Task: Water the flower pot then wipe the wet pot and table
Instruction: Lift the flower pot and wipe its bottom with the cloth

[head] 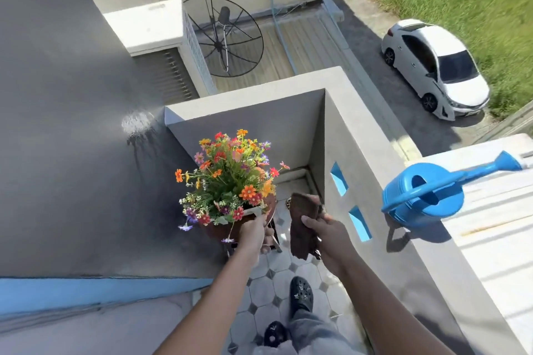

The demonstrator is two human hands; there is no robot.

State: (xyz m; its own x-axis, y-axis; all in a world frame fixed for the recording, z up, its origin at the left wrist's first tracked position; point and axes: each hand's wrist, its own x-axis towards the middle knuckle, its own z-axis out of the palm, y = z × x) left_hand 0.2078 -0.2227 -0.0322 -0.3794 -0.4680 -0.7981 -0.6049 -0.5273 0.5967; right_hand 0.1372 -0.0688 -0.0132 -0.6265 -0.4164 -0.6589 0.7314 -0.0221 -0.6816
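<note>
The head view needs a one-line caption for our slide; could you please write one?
On a balcony, the left hand grips the flower pot, the right hand holds a brown cloth, and the blue watering can rests on the ledge.

You've got one flower pot [230,228], one brown cloth [302,228] just right of it, one blue watering can [424,196] on the ledge further right of the pot. Two hands: left hand [253,232], right hand [328,232]. Two black shoes [301,295], one white car [435,68], one satellite dish [227,37].
</note>
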